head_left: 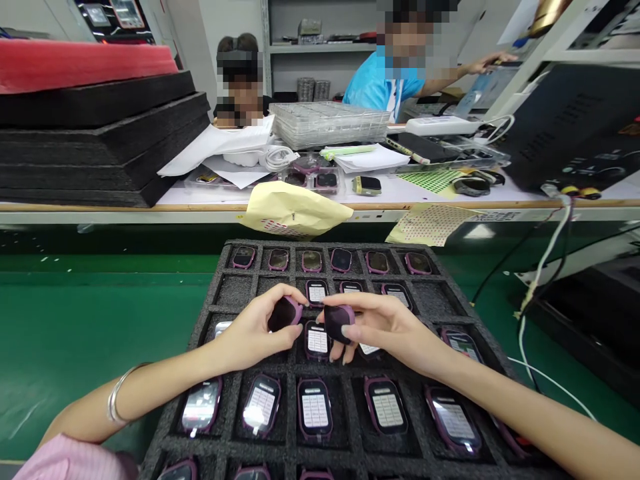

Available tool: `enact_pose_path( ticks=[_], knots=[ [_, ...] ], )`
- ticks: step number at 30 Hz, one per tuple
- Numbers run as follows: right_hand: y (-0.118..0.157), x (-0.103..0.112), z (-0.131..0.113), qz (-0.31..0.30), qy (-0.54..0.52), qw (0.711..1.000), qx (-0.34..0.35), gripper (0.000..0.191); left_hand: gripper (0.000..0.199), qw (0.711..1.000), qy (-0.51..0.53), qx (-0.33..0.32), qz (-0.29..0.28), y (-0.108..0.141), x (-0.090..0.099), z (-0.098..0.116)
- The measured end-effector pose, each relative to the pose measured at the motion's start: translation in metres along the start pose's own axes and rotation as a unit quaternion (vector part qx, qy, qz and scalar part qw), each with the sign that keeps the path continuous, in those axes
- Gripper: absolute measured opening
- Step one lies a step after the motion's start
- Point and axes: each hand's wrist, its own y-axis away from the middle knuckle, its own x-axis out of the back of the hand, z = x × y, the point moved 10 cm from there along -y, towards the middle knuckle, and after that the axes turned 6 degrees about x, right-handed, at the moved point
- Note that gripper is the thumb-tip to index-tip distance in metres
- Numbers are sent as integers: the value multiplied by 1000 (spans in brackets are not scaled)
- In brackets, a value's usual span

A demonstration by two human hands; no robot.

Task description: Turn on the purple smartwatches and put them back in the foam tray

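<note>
Watch bodies (285, 313) with purple rims sit in a black foam tray (235, 293), and two are lifted above its middle, one in each hand. The left hand (250, 330) is half closed, pinching one between thumb and fingers. The right hand (385, 327) holds a second watch body (339, 321) the same way, its fingertips (349, 353) curled beneath it. Six dark-faced watch bodies fill the tray's far row, and five with white labels show in its nearest full row; the hands hide others, so the total cannot be told. Beyond the tray, a yellow envelope (295, 212) hangs over a workbench edge (125, 208), beside a stack of black foam trays (100, 157). Two co-workers (400, 80) sit farther back.
</note>
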Motion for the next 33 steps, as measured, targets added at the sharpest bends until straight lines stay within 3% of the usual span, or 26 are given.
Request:
enact_pose_path(
  ticks=[3,8,13,19,27,33],
  knots=[
    [1,2,2,-2,0,1000,-3,33,26,999,-38,-1,-12,3,-3,-2],
    [2,0,0,-2,-66,998,11,46,27,998,-52,-2,32,4,5,0],
    [2,3,-6,-9,-118,992,33,47,28,997,-58,-16,44,-3,6,21],
    [3,12,-8,2,-87,996,24,46,24,992,-95,-72,52,-13,-4,46],
    [4,14,-11,6,-77,996,32,40,27,993,-75,-85,19,-12,-16,32],
    [4,12,-9,4,-77,997,25,45,28,995,-61,-78,20,-12,-15,31]
  ],
)
